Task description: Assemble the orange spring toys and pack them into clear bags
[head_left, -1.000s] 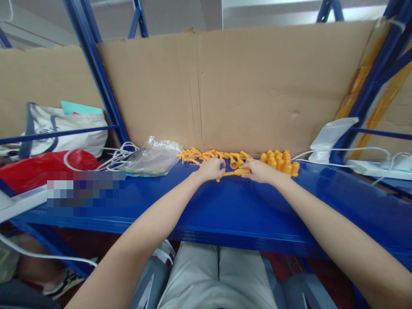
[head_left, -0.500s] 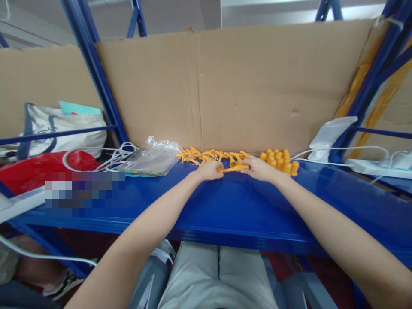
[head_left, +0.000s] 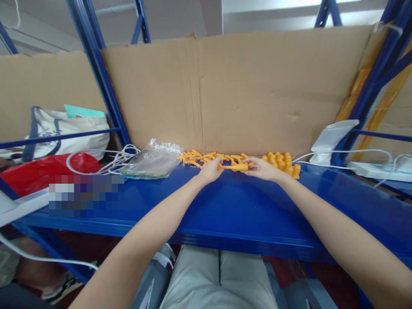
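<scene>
Now orange piece (head_left: 238,167) runs nearly level, centre of frame, left end no longer drooping below left hand (head_left: 210,170). Left hand clamped on spiral end, right hand (head_left: 260,168) pinching other end: piece seems steadied from both sides, orange parts (head_left: 193,155) just behind.

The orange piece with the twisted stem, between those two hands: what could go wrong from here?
The orange piece could slip, since the left hand and right hand seem to hold it near its ends. If dropped, it might get mixed in with the loose orange parts just behind. The right hand might also bump the clustered orange parts beside it.
</scene>
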Demonstrator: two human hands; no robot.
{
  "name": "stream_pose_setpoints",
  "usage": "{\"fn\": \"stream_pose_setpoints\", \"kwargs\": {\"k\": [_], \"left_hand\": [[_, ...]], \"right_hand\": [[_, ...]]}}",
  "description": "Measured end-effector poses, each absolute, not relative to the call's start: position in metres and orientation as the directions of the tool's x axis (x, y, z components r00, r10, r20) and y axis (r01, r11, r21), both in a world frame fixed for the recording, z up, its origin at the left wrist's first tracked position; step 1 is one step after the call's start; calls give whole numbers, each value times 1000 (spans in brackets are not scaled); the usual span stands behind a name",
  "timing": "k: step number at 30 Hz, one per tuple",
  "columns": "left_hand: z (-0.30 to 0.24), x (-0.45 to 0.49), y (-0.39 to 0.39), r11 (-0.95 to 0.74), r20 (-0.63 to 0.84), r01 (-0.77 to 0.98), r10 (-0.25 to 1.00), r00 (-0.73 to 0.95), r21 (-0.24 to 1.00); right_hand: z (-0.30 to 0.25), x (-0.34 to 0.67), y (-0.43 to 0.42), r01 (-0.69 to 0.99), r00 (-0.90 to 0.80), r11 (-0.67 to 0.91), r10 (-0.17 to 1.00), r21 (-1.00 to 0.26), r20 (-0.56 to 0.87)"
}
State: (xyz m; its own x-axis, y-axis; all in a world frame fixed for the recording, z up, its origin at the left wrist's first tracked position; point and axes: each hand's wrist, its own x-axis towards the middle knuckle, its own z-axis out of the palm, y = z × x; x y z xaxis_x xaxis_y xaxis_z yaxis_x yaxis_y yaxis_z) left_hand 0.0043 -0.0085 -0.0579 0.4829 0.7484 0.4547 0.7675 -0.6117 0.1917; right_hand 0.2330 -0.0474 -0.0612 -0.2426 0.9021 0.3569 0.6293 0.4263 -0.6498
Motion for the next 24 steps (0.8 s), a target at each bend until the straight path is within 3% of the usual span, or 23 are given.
{"fn": "stream_pose_setpoints", "kwargs": {"k": [7,24], "left_hand": [[-57,5,-8,-609,446,765,756,479,210],[-58,6,-10,-629,490,757,722,488,174]], "right_hand": [[-57,235,-51,516,-161,275,961,-811,223],[-57,234,-59,324,-126,65,992,-944,26]]}}
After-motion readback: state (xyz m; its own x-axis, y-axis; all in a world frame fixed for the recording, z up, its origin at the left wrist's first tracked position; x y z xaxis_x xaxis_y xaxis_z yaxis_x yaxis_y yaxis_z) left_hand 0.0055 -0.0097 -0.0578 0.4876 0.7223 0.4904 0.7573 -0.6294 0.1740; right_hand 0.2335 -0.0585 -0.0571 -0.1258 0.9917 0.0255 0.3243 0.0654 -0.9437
